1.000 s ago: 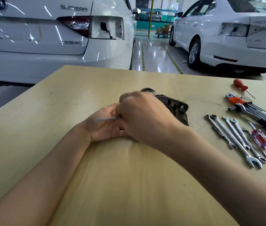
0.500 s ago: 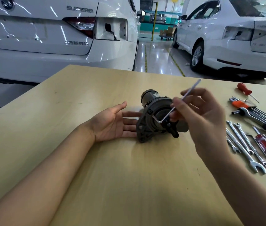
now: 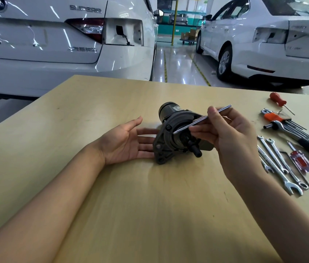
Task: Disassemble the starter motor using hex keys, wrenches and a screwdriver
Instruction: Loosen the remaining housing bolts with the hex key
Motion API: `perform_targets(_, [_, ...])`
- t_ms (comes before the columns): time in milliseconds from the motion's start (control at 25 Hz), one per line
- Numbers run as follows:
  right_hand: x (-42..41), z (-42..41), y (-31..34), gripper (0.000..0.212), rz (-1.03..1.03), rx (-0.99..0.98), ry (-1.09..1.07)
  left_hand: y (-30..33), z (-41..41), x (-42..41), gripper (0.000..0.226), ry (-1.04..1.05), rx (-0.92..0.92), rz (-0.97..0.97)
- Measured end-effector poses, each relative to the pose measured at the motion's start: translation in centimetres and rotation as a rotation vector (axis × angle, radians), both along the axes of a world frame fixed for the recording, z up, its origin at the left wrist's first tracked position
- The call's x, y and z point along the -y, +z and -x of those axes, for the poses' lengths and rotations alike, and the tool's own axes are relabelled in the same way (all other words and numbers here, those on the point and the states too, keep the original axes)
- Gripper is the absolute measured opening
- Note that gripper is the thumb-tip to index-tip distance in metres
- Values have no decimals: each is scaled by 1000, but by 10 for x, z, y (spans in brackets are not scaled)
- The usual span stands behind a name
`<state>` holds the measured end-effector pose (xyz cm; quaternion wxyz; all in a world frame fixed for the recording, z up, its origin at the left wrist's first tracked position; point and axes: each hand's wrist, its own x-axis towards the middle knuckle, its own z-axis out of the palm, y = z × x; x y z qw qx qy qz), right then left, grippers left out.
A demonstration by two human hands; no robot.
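The right hand (image 3: pixel 233 137) pinches a slim hex key (image 3: pixel 201 119) between thumb and curled fingers (image 3: pixel 200 130), holding it raised above the bench (image 3: pixel 150 215). The key slants from upper right down to lower left, and its lower tip sits in front of the starter motor (image 3: pixel 174 133); whether it actually touches the housing is hard to tell from this angle. The left hand (image 3: pixel 125 143) lies palm up on the bench just left of the motor, fingers straight and relaxed, their tips reaching under or against the motor's mounting flange. The starter motor rests on its side near the middle of the bench, its cylindrical body pointing away and its black shaft end toward the viewer. To the right lie a row of wrenches (image 3: pixel 280 164), a red-handled screwdriver (image 3: pixel 299 160), a hex key set (image 3: pixel 286 124) in an orange holder, and a second red screwdriver (image 3: pixel 279 100) farther back. Beyond the bench stand two white cars (image 3: pixel 55 44).
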<state>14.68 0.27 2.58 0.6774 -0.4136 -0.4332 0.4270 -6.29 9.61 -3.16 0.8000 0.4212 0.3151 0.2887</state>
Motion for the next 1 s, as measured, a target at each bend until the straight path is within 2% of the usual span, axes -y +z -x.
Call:
perform_targets(440, [-3,-5,-1,13,4,-75,13,-2,-1,-2,57,-4,-20,-3])
perform_targets(1000, [0,1,-2,14,-8,10,-10,-3,0,-3,55,18,-24,-17])
